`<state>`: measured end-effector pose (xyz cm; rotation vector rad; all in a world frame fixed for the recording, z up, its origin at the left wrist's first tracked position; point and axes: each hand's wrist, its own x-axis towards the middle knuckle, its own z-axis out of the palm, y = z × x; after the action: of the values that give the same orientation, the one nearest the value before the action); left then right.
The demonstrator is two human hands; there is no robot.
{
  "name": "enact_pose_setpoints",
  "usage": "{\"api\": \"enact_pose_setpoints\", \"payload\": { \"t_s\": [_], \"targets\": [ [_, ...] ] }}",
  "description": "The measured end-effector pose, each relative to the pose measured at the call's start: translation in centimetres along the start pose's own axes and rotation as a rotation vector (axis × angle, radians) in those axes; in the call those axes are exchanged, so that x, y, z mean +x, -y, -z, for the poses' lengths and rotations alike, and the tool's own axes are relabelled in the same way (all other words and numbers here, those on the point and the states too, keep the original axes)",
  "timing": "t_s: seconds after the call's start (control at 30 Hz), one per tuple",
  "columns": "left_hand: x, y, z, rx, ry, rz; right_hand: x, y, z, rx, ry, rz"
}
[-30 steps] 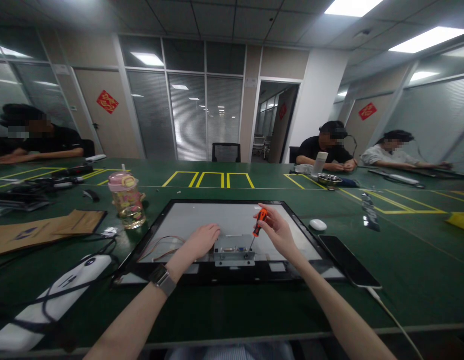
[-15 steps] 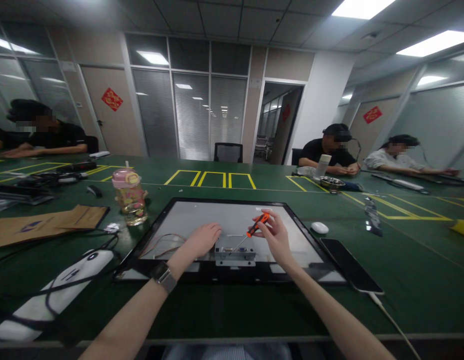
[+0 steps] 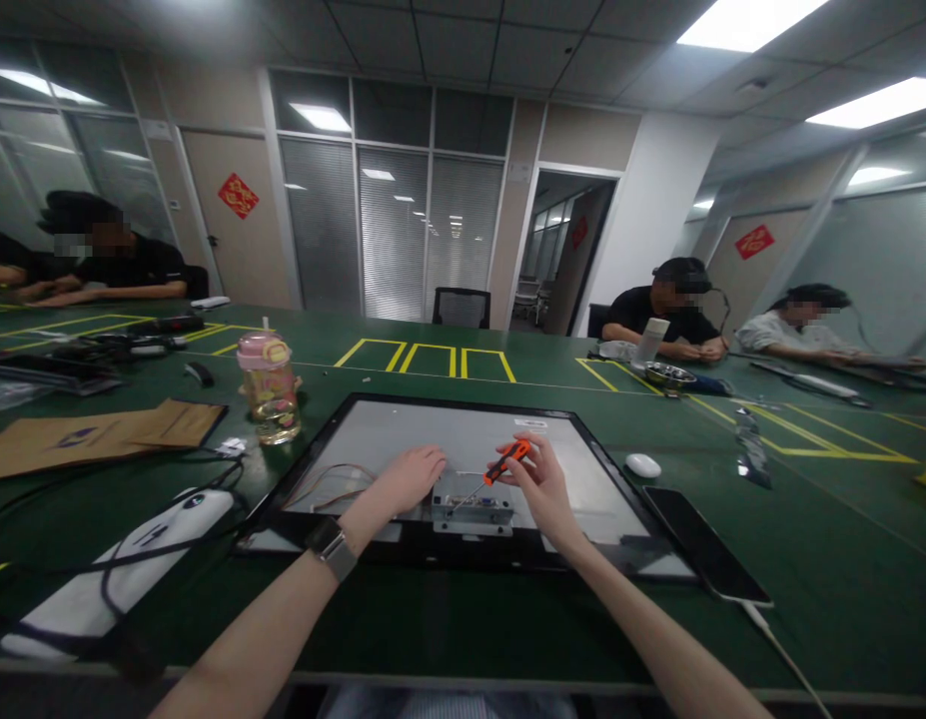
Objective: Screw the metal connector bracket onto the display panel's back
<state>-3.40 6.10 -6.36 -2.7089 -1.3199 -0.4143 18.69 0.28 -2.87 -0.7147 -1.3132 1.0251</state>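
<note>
My right hand (image 3: 538,481) grips an orange-and-black screwdriver (image 3: 505,463) by its handle. The shaft slants down to the left, its tip at the port side of a small grey metal box (image 3: 473,519). That box, with connector sockets on its front, sits near the close edge of a flat display panel (image 3: 574,489) lying face down. Bent and held together, the fingers of my left hand (image 3: 412,481) press at the left rear edge of the box; the thumb is hidden. Thin wires (image 3: 322,487) lie on the panel to the left of this hand.
Left of the panel stand a pink-lidded bottle (image 3: 269,389), a paper bag (image 3: 95,439) and a white power strip (image 3: 125,569) with black cables. A phone (image 3: 706,544) on a cable and a white earbud case (image 3: 643,465) lie to the right. Several people sit across the table.
The screwdriver and my right hand have shifted slightly left and down, and the shaft tip sits further left along the box. My left hand stays at the box. The view has tilted slightly.
</note>
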Motion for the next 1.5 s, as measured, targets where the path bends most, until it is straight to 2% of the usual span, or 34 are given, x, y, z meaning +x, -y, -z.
{"api": "enact_pose_setpoints", "payload": {
  "t_s": [0.3, 0.47, 0.7, 0.83, 0.97, 1.1, 1.2, 1.3, 1.37, 1.43, 1.5],
  "targets": [
    [0.1, 0.4, -0.7, 0.004, -0.013, -0.045, 0.1, -0.5, 0.3, -0.069, 0.001, 0.050],
    [-0.1, 0.1, -0.2, -0.027, -0.017, -0.035, 0.1, -0.4, 0.4, -0.113, 0.007, 0.049],
    [-0.1, -0.2, 0.3, -0.075, -0.006, 0.001, -0.3, 0.3, -0.1, -0.186, 0.210, 0.159],
    [0.0, 0.0, 0.1, -0.138, -0.012, 0.002, -0.6, 0.7, -0.6, -0.257, 0.265, 0.215],
    [0.0, 0.2, -0.3, -0.123, -0.015, 0.009, -0.5, 0.9, -0.8, -0.215, 0.191, 0.202],
    [0.0, 0.0, -0.1, -0.115, -0.008, 0.009, 0.3, 1.1, -0.2, -0.150, -0.003, 0.174],
    [0.0, -0.7, 0.7, -0.155, -0.052, 0.060, 1.3, 1.0, 1.0, -0.140, -0.121, 0.168],
    [-0.1, -1.3, 1.5, -0.231, -0.080, 0.050, 2.3, 0.9, 2.9, -0.255, -0.253, 0.220],
    [-0.1, -1.5, 1.9, -0.289, -0.064, 0.025, 2.8, 1.0, 4.2, -0.424, -0.279, 0.269],
    [-0.2, -1.6, 2.0, -0.324, -0.025, 0.017, 3.2, 1.1, 5.4, -0.708, -0.199, 0.311],
    [-0.3, -1.6, 2.0, -0.340, 0.008, 0.016, 3.4, 1.1, 6.2, -1.012, -0.024, 0.339]
  ]
}}
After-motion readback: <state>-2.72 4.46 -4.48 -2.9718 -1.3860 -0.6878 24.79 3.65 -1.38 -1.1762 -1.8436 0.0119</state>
